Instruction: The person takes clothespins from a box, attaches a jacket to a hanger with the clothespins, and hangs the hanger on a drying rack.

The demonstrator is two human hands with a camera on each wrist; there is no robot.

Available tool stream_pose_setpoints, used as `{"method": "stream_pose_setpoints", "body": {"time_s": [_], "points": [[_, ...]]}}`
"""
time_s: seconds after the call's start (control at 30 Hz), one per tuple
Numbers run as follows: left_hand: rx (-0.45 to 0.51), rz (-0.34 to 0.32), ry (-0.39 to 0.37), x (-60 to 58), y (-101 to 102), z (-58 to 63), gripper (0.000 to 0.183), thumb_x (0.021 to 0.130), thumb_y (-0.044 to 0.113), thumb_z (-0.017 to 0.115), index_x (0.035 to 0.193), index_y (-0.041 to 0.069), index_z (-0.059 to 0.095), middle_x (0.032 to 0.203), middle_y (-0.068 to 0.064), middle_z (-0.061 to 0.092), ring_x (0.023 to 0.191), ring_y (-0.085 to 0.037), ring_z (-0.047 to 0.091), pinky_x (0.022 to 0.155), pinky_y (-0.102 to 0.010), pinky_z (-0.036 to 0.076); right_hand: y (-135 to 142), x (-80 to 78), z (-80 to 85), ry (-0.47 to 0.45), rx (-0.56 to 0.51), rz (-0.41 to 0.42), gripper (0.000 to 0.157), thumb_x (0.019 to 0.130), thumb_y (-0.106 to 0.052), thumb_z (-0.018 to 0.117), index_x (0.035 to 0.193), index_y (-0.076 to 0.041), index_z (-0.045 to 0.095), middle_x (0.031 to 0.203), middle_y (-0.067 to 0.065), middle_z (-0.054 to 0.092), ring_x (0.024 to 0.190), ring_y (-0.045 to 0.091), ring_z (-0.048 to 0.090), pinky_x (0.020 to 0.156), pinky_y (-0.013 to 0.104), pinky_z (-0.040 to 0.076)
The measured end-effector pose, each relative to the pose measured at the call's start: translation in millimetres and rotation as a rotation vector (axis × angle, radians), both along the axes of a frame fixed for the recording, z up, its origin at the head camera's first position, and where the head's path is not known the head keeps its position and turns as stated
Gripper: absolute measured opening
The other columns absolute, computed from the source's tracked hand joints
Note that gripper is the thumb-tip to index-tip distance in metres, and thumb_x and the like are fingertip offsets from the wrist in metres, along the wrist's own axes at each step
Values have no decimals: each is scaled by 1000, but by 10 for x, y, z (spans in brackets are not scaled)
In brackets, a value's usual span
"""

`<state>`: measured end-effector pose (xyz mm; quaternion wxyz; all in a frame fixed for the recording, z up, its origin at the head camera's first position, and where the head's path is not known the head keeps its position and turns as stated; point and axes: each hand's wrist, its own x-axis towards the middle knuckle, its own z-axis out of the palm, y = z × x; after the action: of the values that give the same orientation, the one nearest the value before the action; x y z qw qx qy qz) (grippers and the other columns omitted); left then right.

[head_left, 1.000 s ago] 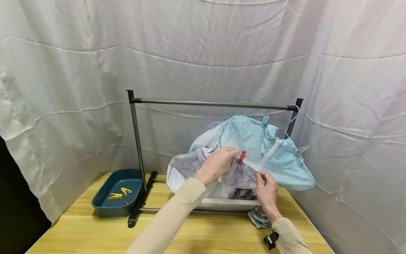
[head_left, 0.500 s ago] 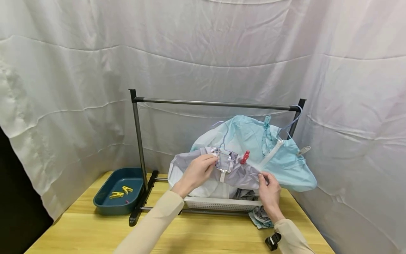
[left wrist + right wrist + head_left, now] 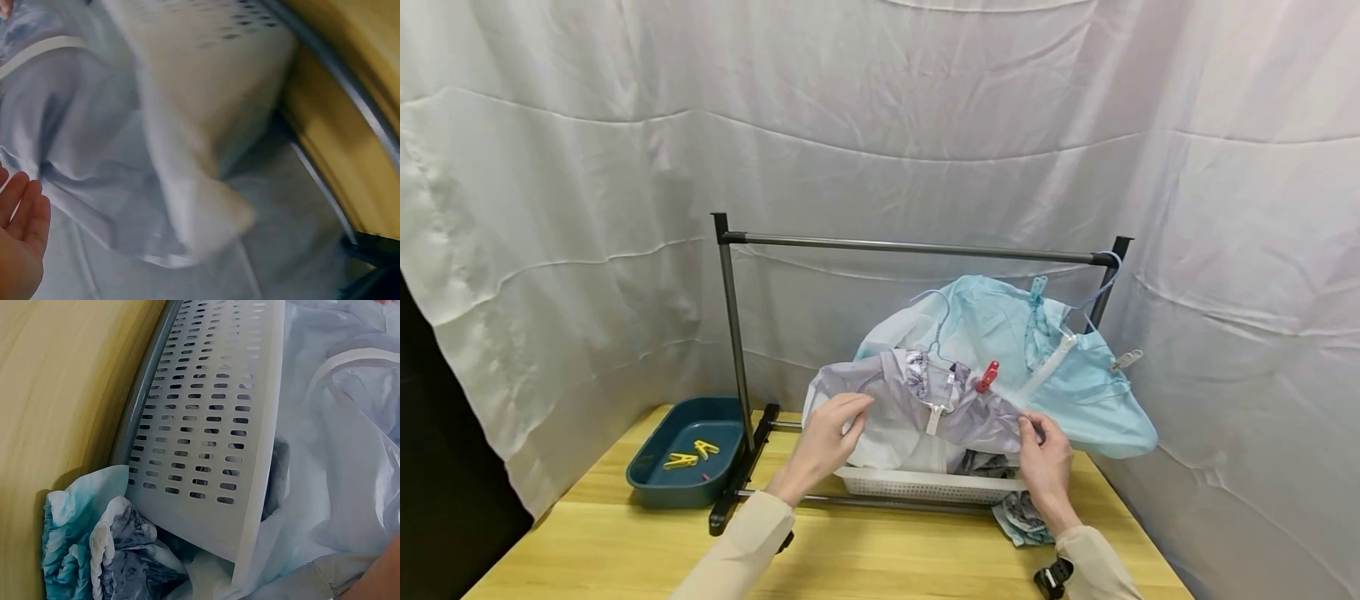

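On a yellow-brown wood-grain table [image 3: 617, 554] stands a dark-grey metal rack [image 3: 917, 247], with a pale-blue and white fabric garment [image 3: 992, 321] hanging at its right end. In front, a lilac-and-white fabric garment [image 3: 865, 375] is spread above a white perforated plastic basket [image 3: 921, 486]. A dark-teal rounded plastic tub [image 3: 662, 498] sits to the left. The right hand [image 3: 1047, 462] pinches the lilac garment's right edge; the left hand [image 3: 826, 437] is released, fingers loosely extended before its left part. A red plastic clip [image 3: 988, 377] sits near its collar; two yellow plastic clips [image 3: 681, 461] lie in the tub.
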<state>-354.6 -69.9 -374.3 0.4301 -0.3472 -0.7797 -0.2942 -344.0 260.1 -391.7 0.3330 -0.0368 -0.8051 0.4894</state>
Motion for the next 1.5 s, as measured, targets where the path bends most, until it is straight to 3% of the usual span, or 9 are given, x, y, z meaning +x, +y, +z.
{"method": "stream_pose_setpoints", "body": {"time_s": [0.17, 0.53, 0.87, 1.3, 1.5], "points": [[-24, 26, -41, 15, -162, -157, 23, 88, 1, 69, 109, 9, 74, 108, -4, 74, 101, -19, 69, 88, -32, 56, 17, 15, -4, 11, -3, -13, 34, 102, -32, 53, 119, -6, 66, 114, 12, 66, 81, -2, 51, 64, 12, 42], [-19, 61, -95, 52, -523, -352, 21, 85, -2, 71, 105, 4, 75, 104, -7, 74, 97, -22, 70, 80, -37, 58, -2, 18, 12, 26, -1, -17, 33, 102, -31, 54, 117, -6, 67, 113, 12, 67, 80, -2, 51, 63, 11, 41], [-59, 163, -181, 101, -852, -458, 20, 85, 1, 72, 104, 6, 76, 105, -6, 74, 98, -22, 70, 83, -39, 57, -10, 5, 2, 23, -7, -12, 33, 101, -32, 53, 117, -5, 67, 114, 12, 66, 80, -2, 51, 63, 12, 41], [2, 288, -231, 45, -1291, -626, 16, 88, 6, 71, 103, 12, 76, 98, -3, 74, 84, -17, 69, 71, -35, 58, -4, 21, 8, 12, -41, -15, 32, 102, -31, 53, 116, -5, 66, 113, 13, 66, 80, -1, 50, 64, 12, 40], [-36, 407, -271, -7, -1510, -665, 15, 88, 6, 70, 101, 11, 76, 94, -6, 74, 82, -22, 68, 72, -42, 57, -1, 23, 16, 9, -38, -17, 33, 102, -31, 53, 116, -5, 66, 114, 13, 66, 81, -2, 51, 64, 11, 40]]}}
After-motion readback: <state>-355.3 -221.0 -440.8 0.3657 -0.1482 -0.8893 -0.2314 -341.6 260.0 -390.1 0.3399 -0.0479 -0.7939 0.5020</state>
